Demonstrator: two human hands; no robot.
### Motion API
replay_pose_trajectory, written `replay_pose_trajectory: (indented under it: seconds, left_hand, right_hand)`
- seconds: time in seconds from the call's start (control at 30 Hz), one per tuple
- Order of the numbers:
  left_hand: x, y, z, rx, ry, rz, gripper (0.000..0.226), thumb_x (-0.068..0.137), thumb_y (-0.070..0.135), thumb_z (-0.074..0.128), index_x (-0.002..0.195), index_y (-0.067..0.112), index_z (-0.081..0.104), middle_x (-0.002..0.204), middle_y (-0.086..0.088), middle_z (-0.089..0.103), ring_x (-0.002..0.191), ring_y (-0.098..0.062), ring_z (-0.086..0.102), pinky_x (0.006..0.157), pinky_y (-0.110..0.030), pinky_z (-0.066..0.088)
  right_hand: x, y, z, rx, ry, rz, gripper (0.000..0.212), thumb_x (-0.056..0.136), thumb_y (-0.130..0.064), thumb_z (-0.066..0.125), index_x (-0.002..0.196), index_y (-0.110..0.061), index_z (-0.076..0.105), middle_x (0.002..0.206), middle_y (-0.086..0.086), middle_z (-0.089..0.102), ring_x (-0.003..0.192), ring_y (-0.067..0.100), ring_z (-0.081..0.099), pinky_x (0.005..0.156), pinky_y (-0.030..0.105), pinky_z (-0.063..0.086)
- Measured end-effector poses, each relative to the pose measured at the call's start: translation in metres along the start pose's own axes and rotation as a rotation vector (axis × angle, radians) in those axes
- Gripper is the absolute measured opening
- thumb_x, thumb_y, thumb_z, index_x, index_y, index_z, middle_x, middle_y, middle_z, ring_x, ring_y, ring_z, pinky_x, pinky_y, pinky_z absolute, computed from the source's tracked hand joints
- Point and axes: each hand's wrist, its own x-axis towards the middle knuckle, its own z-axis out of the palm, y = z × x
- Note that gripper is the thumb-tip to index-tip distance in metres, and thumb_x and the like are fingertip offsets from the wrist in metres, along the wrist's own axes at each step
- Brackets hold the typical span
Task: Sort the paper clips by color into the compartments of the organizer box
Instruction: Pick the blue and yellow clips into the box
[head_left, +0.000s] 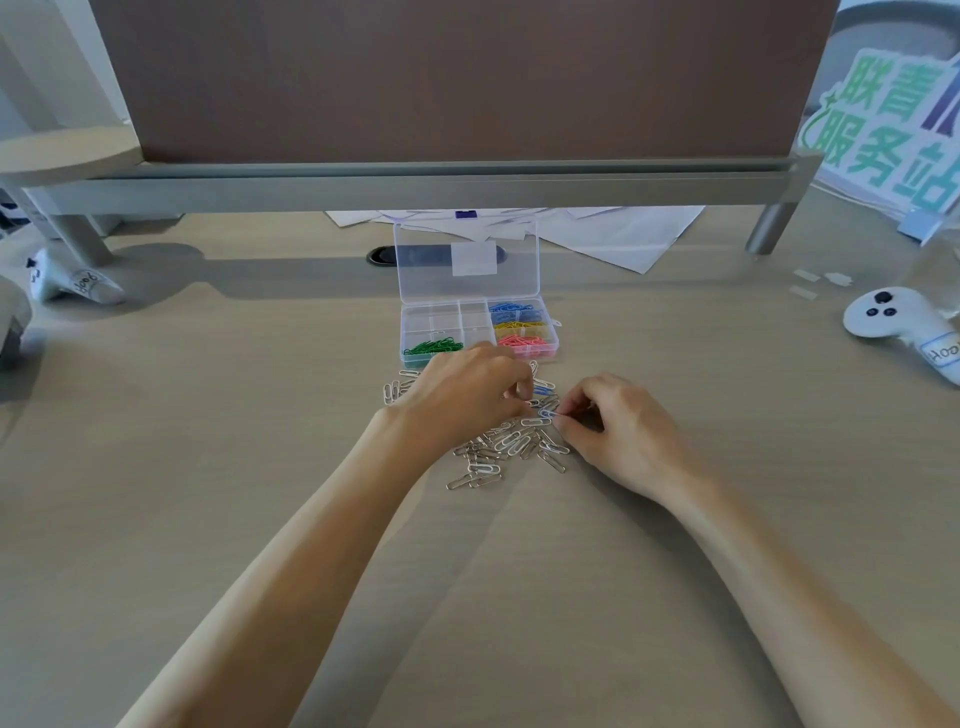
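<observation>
A clear organizer box stands open on the desk, lid upright. Its compartments hold green clips at front left, and blue clips, yellow clips and pink clips on the right. A pile of white and silver paper clips lies in front of the box. My right hand pinches a blue clip at the pile's right edge. My left hand rests on the pile's top with fingers curled by another blue clip; whether it grips anything is hidden.
White papers lie behind the box under a grey monitor stand. A white controller sits at the right, another at the left. A cable hole is behind the box.
</observation>
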Motion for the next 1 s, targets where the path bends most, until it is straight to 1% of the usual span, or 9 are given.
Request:
replay_pose_trajectory:
  seconds: [0.17, 0.33, 0.43, 0.53, 0.63, 0.77, 0.87, 0.93, 1.0]
  left_hand:
    - [0.000, 0.002, 0.002, -0.013, 0.006, -0.001, 0.009, 0.089, 0.026, 0.058, 0.094, 0.025, 0.066, 0.096, 0.013, 0.061, 0.095, -0.009, 0.055, 0.073, -0.032, 0.050]
    - [0.000, -0.001, -0.002, -0.013, -0.021, -0.045, 0.004, 0.089, 0.029, 0.059, 0.090, 0.027, 0.062, 0.095, 0.014, 0.063, 0.091, -0.008, 0.056, 0.071, -0.030, 0.048]
    - [0.001, -0.007, -0.006, -0.016, -0.031, -0.089, 0.003, 0.090, 0.032, 0.058, 0.088, 0.031, 0.060, 0.096, 0.014, 0.065, 0.089, -0.011, 0.059, 0.069, -0.028, 0.045]
    - [0.001, -0.013, -0.008, -0.004, -0.033, -0.124, 0.004, 0.091, 0.032, 0.057, 0.092, 0.032, 0.060, 0.100, 0.013, 0.065, 0.094, -0.015, 0.059, 0.073, -0.032, 0.048]
    - [-0.001, -0.015, -0.007, 0.026, 0.001, -0.136, 0.009, 0.092, 0.029, 0.054, 0.096, 0.030, 0.061, 0.104, 0.012, 0.065, 0.097, -0.015, 0.058, 0.073, -0.032, 0.047]
    - [-0.001, -0.009, -0.003, 0.006, 0.061, -0.102, 0.015, 0.090, 0.036, 0.058, 0.104, 0.029, 0.060, 0.103, 0.014, 0.059, 0.097, -0.011, 0.054, 0.069, -0.029, 0.039]
    - [0.002, -0.002, 0.000, -0.002, 0.034, -0.050, 0.017, 0.089, 0.041, 0.062, 0.100, 0.029, 0.064, 0.100, 0.013, 0.060, 0.095, -0.010, 0.055, 0.070, -0.031, 0.045]
    - [0.002, 0.001, 0.003, 0.012, 0.016, -0.036, 0.017, 0.088, 0.042, 0.063, 0.099, 0.028, 0.066, 0.099, 0.012, 0.061, 0.095, -0.010, 0.056, 0.068, -0.031, 0.046]
    - [0.003, 0.001, 0.004, 0.024, 0.021, -0.044, 0.016, 0.088, 0.041, 0.064, 0.097, 0.028, 0.067, 0.099, 0.012, 0.061, 0.095, -0.011, 0.056, 0.069, -0.031, 0.048]
  right_hand:
    - [-0.001, -0.002, -0.003, 0.045, 0.051, -0.002, 0.012, 0.079, -0.021, 0.072, 0.077, -0.026, 0.061, 0.069, -0.016, 0.057, 0.065, -0.001, 0.053, 0.061, 0.022, 0.038]
    - [0.001, 0.002, -0.005, 0.092, 0.059, -0.026, 0.012, 0.077, -0.026, 0.078, 0.075, -0.023, 0.067, 0.067, -0.016, 0.058, 0.069, -0.003, 0.054, 0.058, 0.012, 0.037]
    - [0.003, 0.001, -0.005, 0.134, 0.093, -0.006, 0.008, 0.080, -0.027, 0.075, 0.077, -0.024, 0.068, 0.068, -0.014, 0.060, 0.065, 0.004, 0.053, 0.059, 0.019, 0.039]
    - [0.009, 0.000, 0.000, 0.159, 0.149, -0.019, 0.007, 0.083, -0.023, 0.071, 0.079, -0.024, 0.066, 0.071, -0.016, 0.058, 0.070, 0.004, 0.053, 0.061, 0.017, 0.038]
    - [0.016, -0.001, 0.005, 0.160, 0.144, -0.029, 0.008, 0.083, -0.025, 0.072, 0.078, -0.026, 0.066, 0.072, -0.017, 0.060, 0.074, 0.007, 0.056, 0.068, 0.029, 0.046]
    - [0.016, 0.001, 0.003, 0.179, 0.127, -0.018, 0.009, 0.078, -0.022, 0.076, 0.075, -0.023, 0.068, 0.066, -0.011, 0.062, 0.068, 0.011, 0.058, 0.067, 0.032, 0.049]
    - [0.012, 0.005, 0.002, 0.193, 0.131, -0.001, 0.013, 0.074, -0.017, 0.077, 0.072, -0.026, 0.068, 0.065, -0.011, 0.062, 0.066, 0.010, 0.058, 0.067, 0.033, 0.051]
    - [0.011, 0.006, 0.001, 0.214, 0.121, -0.008, 0.015, 0.073, -0.017, 0.079, 0.074, -0.026, 0.068, 0.064, -0.013, 0.061, 0.065, 0.010, 0.058, 0.066, 0.028, 0.050]
    - [0.012, 0.006, 0.000, 0.225, 0.137, -0.035, 0.015, 0.075, -0.016, 0.079, 0.078, -0.026, 0.068, 0.067, -0.017, 0.061, 0.067, 0.009, 0.056, 0.064, 0.017, 0.045]
